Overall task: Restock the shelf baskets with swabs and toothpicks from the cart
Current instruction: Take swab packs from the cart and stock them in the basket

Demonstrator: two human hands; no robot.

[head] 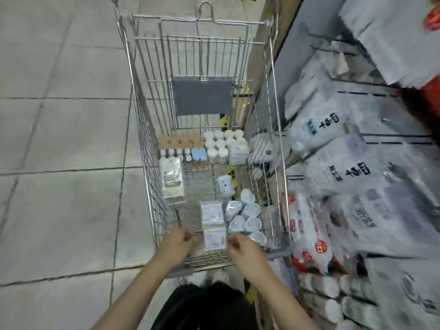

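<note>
reaching grips (177,241) (240,246), swab packs (213,225) between

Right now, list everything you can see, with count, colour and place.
cart: one, silver wire, centre
grey panel: one, hanging on cart's far end
white tubs: about a dozen, far end of cart
clear round tubs: about six, near right corner
flat packs: two or more, pale, near end
boxed pack: one, white-green, left side
bagged goods: many, white, shelves at right
left hand: near rim
right hand: by flat packs
</note>
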